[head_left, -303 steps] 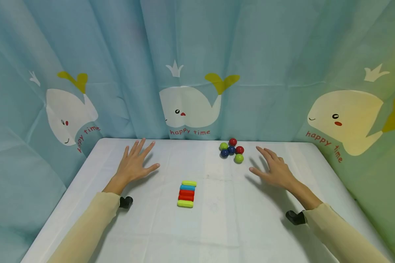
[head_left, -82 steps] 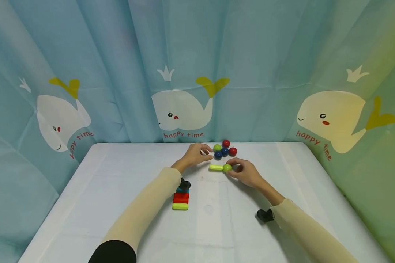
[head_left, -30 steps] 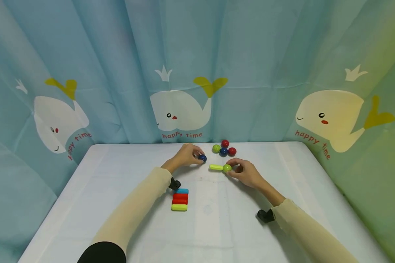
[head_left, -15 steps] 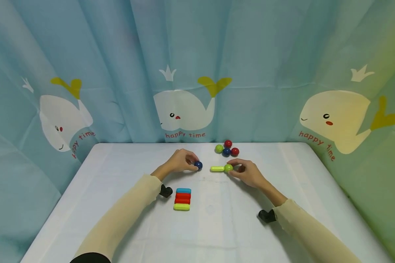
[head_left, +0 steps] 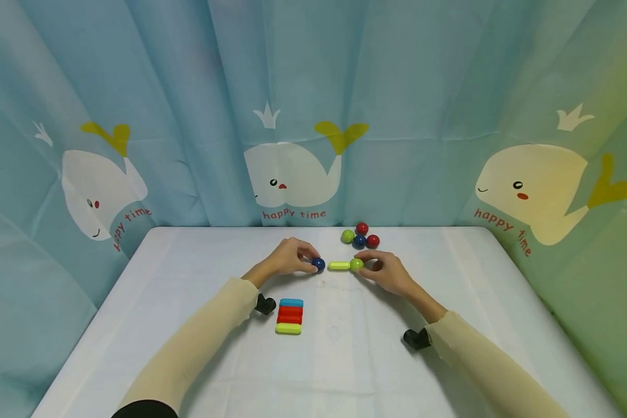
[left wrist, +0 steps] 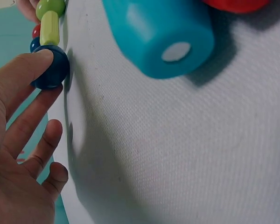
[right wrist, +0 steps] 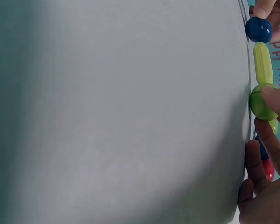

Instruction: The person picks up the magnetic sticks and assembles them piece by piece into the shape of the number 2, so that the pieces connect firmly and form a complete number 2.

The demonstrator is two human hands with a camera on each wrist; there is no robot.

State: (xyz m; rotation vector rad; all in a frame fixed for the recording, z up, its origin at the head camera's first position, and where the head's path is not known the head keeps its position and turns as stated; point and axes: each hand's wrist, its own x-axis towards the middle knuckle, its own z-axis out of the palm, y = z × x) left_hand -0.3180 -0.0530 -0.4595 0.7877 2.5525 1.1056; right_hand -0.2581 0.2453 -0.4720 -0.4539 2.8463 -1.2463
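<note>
My left hand point(head_left: 291, 257) pinches a dark blue ball point(head_left: 319, 265) between thumb and fingers. Facing it, my right hand point(head_left: 388, 271) pinches a green ball point(head_left: 356, 265) that has a yellow-green rod point(head_left: 339, 266) attached and pointing left. The rod's free end lies a small gap from the blue ball in the head view. In the left wrist view the thumb presses the near side of the blue ball point(left wrist: 53, 70), and the rod point(left wrist: 49, 28) lines up behind it. The right wrist view shows the green ball point(right wrist: 262, 103) under the right thumb.
Behind the hands sit a green ball point(head_left: 348, 236), a blue ball point(head_left: 359, 241) and two red balls point(head_left: 373, 241). Nearer me lies a row of rods: blue point(head_left: 291, 303), two red point(head_left: 290, 316) and yellow-green point(head_left: 288, 329). A whale-print curtain point(head_left: 413, 116) borders the white table point(head_left: 397, 377).
My left hand has taken a blue ball from the group and carried it left and nearer. Just now both hands have drawn slightly closer, the right bringing the rod leftward toward the blue ball.
</note>
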